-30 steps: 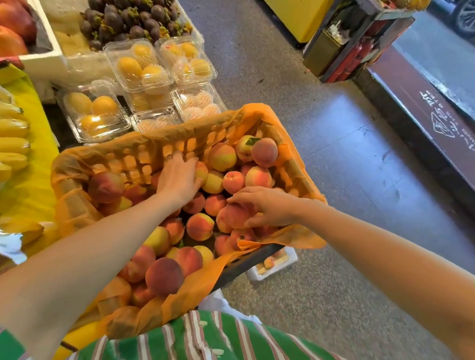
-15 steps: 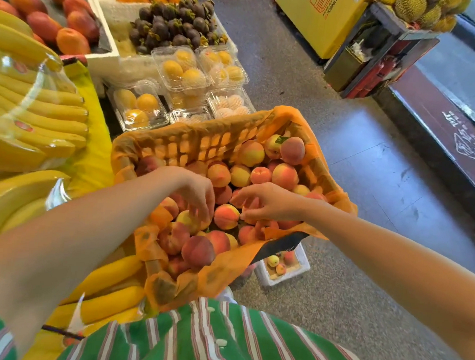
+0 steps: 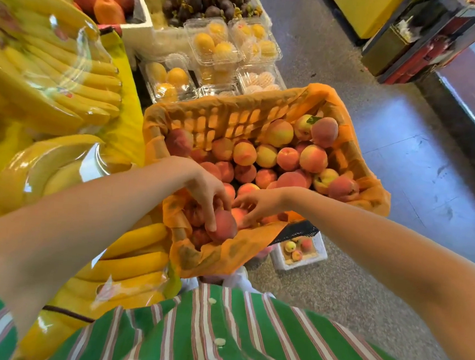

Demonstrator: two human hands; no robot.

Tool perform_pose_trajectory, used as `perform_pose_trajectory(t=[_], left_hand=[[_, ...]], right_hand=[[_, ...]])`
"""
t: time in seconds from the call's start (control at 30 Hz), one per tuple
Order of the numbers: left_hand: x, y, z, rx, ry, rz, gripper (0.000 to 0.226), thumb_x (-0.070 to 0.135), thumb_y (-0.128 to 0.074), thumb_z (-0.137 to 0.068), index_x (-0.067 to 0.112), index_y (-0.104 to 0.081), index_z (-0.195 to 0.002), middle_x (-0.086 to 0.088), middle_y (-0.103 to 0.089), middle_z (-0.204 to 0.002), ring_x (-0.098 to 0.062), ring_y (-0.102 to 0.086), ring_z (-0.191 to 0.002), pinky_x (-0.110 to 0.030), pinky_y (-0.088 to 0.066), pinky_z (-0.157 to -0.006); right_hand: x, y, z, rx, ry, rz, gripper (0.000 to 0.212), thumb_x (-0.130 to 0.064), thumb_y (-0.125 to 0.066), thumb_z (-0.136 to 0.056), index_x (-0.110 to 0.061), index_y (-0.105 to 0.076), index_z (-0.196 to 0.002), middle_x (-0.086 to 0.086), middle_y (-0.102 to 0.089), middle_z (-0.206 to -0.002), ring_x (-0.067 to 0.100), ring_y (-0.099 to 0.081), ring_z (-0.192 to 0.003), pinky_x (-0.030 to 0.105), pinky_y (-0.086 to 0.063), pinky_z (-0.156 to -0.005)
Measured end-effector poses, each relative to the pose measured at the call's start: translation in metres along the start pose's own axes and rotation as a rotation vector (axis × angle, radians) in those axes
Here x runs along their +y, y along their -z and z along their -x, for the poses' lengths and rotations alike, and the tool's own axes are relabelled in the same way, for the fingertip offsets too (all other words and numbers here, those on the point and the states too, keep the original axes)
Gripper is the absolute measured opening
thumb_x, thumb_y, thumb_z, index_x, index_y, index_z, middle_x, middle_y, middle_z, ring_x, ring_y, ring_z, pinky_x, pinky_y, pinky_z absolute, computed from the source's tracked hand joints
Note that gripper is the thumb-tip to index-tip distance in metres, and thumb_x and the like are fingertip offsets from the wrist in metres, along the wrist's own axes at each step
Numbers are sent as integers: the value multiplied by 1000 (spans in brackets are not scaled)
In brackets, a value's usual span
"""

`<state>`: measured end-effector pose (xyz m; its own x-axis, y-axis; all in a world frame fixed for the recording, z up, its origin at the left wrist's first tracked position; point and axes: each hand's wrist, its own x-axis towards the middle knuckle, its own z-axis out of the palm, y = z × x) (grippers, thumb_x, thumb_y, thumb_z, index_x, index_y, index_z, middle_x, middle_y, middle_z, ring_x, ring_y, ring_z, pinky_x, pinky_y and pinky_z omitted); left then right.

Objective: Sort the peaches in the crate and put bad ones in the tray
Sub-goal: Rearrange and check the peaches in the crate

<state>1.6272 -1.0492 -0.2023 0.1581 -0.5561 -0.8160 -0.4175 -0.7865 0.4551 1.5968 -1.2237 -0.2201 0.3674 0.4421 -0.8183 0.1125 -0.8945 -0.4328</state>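
currently, on my head feed from the remote desk, i list:

- item one: slatted plastic crate (image 3: 221, 119) lined with orange paper, standing just ahead of the person's green, red and white striped shirt (image 3: 221, 319).
- item two: round peaches (image 3: 266, 156), red to yellow, heaped inside the crate (thickest along its far and right sides).
- item three: left hand (image 3: 207, 189), fingers curled down over a dark red peach (image 3: 224, 226) at the crate's near corner, gripping it.
- item four: right hand (image 3: 260, 204), just beside the left, fingertips on a paler orange-red peach (image 3: 238, 215) that touches the dark one. i cannot tell whether it clasps that fruit or only touches it.
- item five: small white foam tray (image 3: 320, 249) on the speckled grey floor (image 3: 335, 285), below the crate's near right edge, holding a few small peaches.
- sundries: bunches of yellow bananas (image 3: 77, 84) in clear wrap at left; clear plastic boxes of yellow fruit (image 3: 212, 43) beyond the crate; dark purple mangosteens (image 3: 204, 0) behind those.
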Motion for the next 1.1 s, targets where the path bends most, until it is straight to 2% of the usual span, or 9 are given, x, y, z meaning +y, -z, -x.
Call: perform_pose_trajectory(t=[0.37, 0.47, 0.53, 0.63, 0.7, 0.8, 0.9, 1.03, 1.1], left_hand=[[-4, 1, -6, -26, -47, 93, 54, 44, -81, -69, 36, -58, -118, 11, -60, -112, -12, -58, -106, -34, -52, -92], [-4, 10, -3, 4, -95, 190, 24, 46, -73, -73, 33, -66, -92, 20, -62, -84, -6, -57, -86, -28, -47, -77], [-6, 16, 2, 79, -118, 324, 26, 53, -63, -68, 30, -64, -80, 15, -59, -79, -13, -53, -81, -32, -43, -75], [-10, 25, 2, 167, -63, 670, 46, 59, -46, -79, 27, -51, -111, -5, -61, -108, -24, -59, -96, -39, -44, -90], [-7, 32, 0, 203, -71, 861, 41, 51, -37, -91, 23, -39, -122, -11, -60, -109, -24, -60, -98, -30, -47, -79], [-1, 42, -7, 208, -149, 1004, 52, 53, -41, -87, 12, -48, -119, -15, -65, -103, -25, -62, -89, -29, -47, -73], [2, 45, -23, 233, -181, 1071, 68, 52, -58, -71, 8, -53, -123, -17, -68, -97, -25, -64, -80, -33, -50, -80], [13, 52, -40, 422, -248, 934, 39, 31, -68, -82, 21, -53, -117, -7, -59, -110, -25, -60, -95, -38, -51, -82], [15, 56, -46, 539, -218, 836, 51, 19, -75, -76, 20, -49, -120, -5, -52, -114, -23, -57, -101, -41, -52, -85]], right_hand=[[23, 2, 1, 79, 13, -110, 64, -42, -78, -77, -27, -48, -132, -6, -49, -127, 15, -51, -115, 32, -46, -97], [26, 17, 21, 122, 24, -164, 60, -43, -77, -78, -29, -50, -129, -15, -54, -115, 8, -56, -105, 23, -50, -84], [31, 28, 39, 175, 17, -242, 60, -46, -76, -76, -28, -53, -128, -7, -59, -116, 14, -61, -105, 31, -55, -83], [38, 41, 67, 224, 3, -304, 46, -44, -68, -85, -21, -58, -123, 4, -63, -117, 19, -63, -104, 35, -53, -86], [44, 49, 83, 248, 6, -313, 45, -50, -62, -86, -21, -60, -120, -2, -64, -113, 11, -63, -101, 28, -52, -82], [53, 61, 103, 310, -13, -314, 51, -53, -61, -82, -17, -62, -117, 1, -65, -106, 13, -65, -92, 24, -53, -75], [69, 69, 115, 353, -62, -299, 45, -53, -69, -80, -24, -60, -114, -3, -62, -108, 18, -62, -98, 27, -51, -80], [87, 69, 123, 339, -94, -157, 50, -29, -82, -74, -34, -54, -115, -8, -53, -114, 6, -51, -100, 17, -42, -77], [91, 64, 122, 312, -92, -56, 59, -23, -86, -70, -32, -53, -118, -8, -52, -117, 7, -49, -101, 18, -43, -79]])
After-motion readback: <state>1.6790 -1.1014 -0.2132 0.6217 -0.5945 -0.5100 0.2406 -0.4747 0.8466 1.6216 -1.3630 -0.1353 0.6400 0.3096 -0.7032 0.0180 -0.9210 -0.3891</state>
